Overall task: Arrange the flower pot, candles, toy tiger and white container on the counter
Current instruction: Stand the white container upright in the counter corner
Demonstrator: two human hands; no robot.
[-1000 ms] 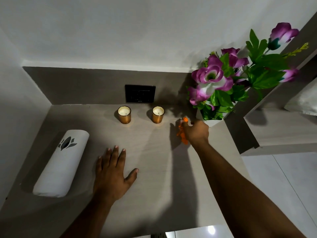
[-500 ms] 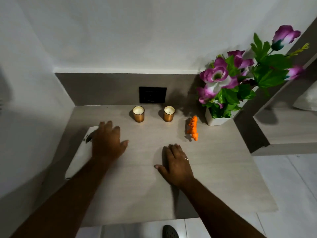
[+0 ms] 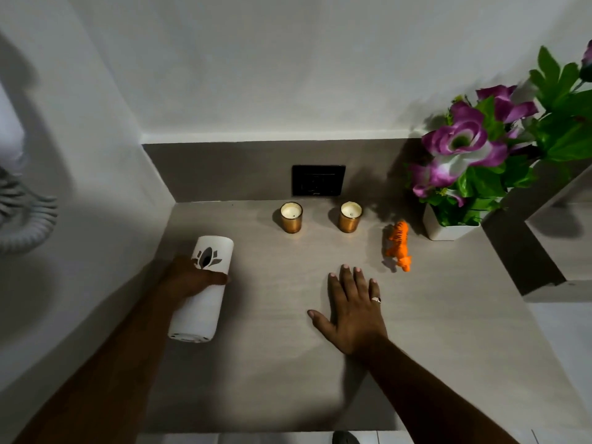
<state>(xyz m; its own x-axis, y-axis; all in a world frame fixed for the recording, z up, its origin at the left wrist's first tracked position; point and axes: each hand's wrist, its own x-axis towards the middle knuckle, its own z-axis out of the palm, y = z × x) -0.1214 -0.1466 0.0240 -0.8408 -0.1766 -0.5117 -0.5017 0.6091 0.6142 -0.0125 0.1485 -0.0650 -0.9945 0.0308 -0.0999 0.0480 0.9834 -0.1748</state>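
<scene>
Gripping white container (image 3: 201, 290) at 9 o'clock, your left hand (image 3: 189, 278) wraps it; right hand (image 3: 352, 310) spread flat; container may roll, slip.

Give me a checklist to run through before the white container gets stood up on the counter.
1. Left hand grips the white container: ok, fingers wrap its middle.
2. Container upright: not ok, it lies on its side.
3. Right hand out of the way: ok, flat on the counter, holding nothing.
4. Candles apart from the container: ok.
5. Toy tiger and flower pot set: ok, at the right.
6. Firmness of grip: cannot tell.
</scene>
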